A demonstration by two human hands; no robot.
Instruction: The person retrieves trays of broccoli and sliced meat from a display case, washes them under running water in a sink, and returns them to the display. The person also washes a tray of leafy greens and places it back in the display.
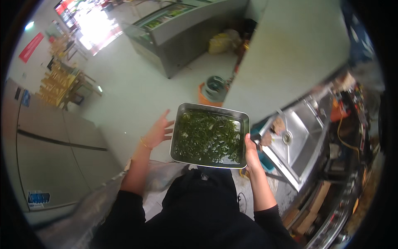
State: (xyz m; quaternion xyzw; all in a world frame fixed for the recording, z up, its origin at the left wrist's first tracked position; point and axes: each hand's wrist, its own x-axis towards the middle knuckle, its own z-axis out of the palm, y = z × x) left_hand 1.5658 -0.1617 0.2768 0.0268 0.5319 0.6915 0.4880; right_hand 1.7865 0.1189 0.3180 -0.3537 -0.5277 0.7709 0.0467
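A rectangular metal tray (210, 166) with a bright rim is held out in front of my body. Leafy greens (205, 135) lie in water inside it. My right hand (252, 152) grips the tray's right side, with the thumb up at the rim and the other fingers hidden beneath. To the left of the tray, my left hand (159, 131) is spread, its fingertips close to the left wall; whether they touch it I cannot tell. A thin yellow band circles the left wrist.
A stainless steel sink (300, 137) stands to the right, beside a pale wall or panel (289, 53). Ahead are an orange bucket (203, 99) on the floor and a glass-topped display counter (186, 40). Large cabinet doors (59, 165) stand at left, stacked wooden furniture (59, 84) beyond.
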